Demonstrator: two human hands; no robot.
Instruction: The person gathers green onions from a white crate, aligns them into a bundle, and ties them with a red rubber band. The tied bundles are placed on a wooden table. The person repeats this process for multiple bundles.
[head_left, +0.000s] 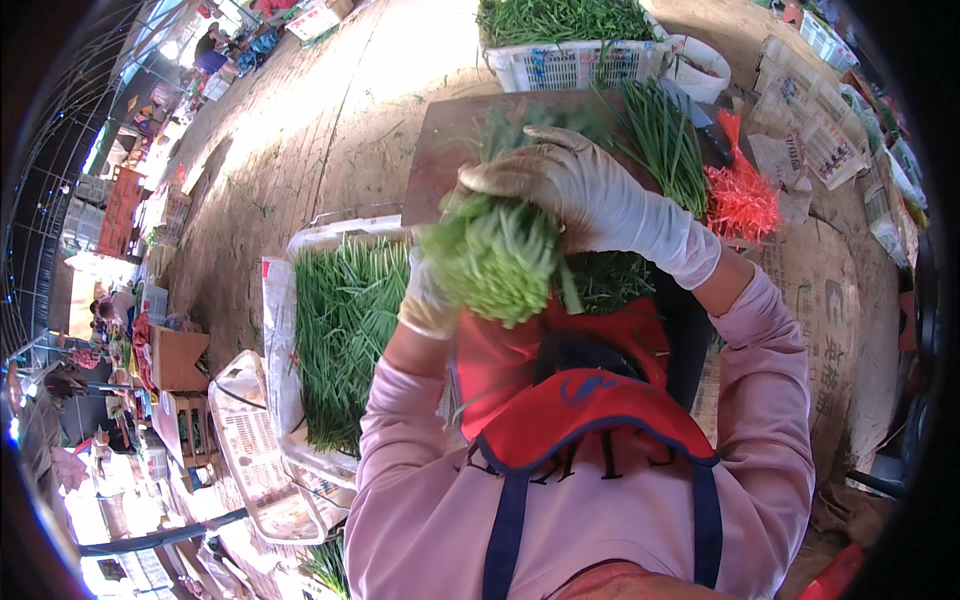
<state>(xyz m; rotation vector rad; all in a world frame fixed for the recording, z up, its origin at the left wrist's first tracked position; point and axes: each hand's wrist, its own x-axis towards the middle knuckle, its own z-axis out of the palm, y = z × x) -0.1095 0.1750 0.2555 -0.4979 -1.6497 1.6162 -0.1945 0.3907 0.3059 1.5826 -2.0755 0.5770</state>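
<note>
A thick bunch of green stalks (499, 259), which look like garlic chives, is held above my lap with its pale cut ends facing me. Motion blurs it. My right hand (559, 187), in a white glove soiled at the fingers, wraps over the top of the bunch. My left hand (431, 296), also gloved, grips it from the left side, its fingers largely hidden behind the stalks. Beyond both hands lies a brown board (442, 165). A smaller bundle of chives (664, 139) rests on its right part, beside a knife (694, 112) with a dark handle.
At my left stands a white crate (281, 330) filled with long chives (345, 337). Another full crate (577, 64) is behind the board, next to a white bucket (701, 67). Red plastic ties (739, 195) lie right of the board. An upturned-looking basket (255, 450) sits lower left.
</note>
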